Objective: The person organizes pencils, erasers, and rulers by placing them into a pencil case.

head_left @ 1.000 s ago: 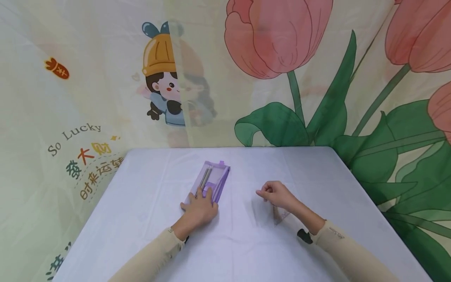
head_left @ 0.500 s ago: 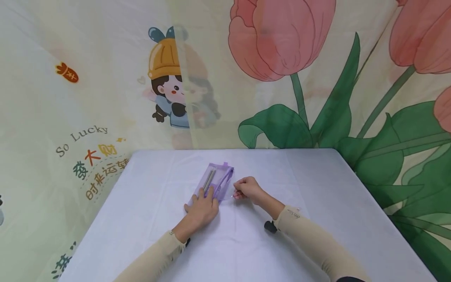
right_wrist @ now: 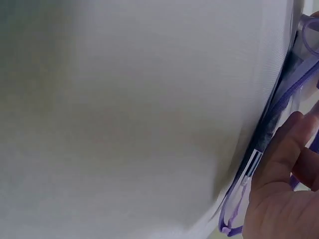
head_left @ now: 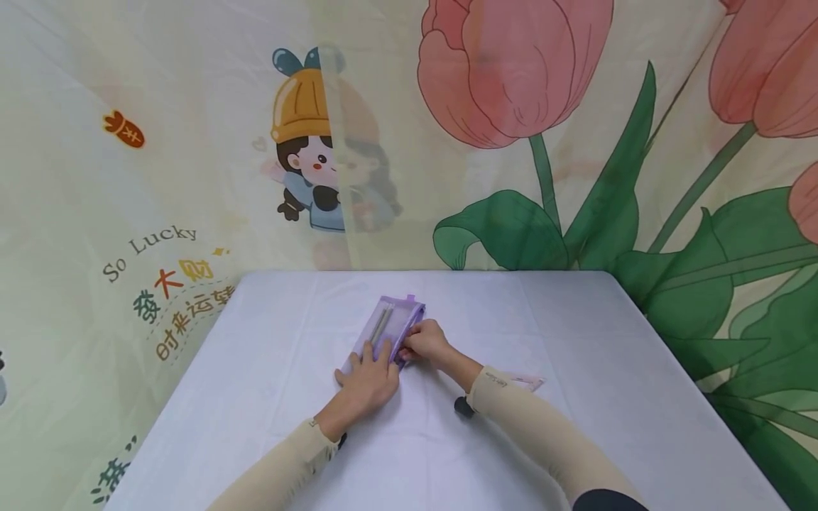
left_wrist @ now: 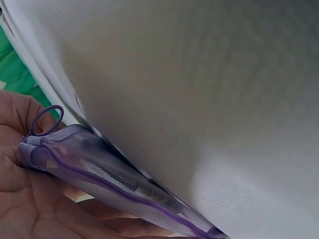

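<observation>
A purple mesh pencil case [head_left: 400, 309] lies slanted on the white table, with slim grey pencils or pens [head_left: 381, 323] showing through it. My left hand [head_left: 368, 383] rests on its near end, fingers spread. At the unzipped right side is my right hand [head_left: 424, 341], fingers bent at the opening, pinching a clear plastic piece that the case mostly hides. The left wrist view shows the case's purple zip [left_wrist: 114, 186] beside the palm. In the right wrist view the right fingers [right_wrist: 286, 144] reach in along the zip edge [right_wrist: 294, 89].
A clear, pink-marked set square [head_left: 527, 382] lies on the table, partly behind the right forearm. The white table [head_left: 307, 440] ends at a printed cloth backdrop [head_left: 383, 248] with tulips and a cartoon figure.
My right hand has moved left from above the set square to the pencil case's opening, carrying the clear piece. My left hand stays on the case.
</observation>
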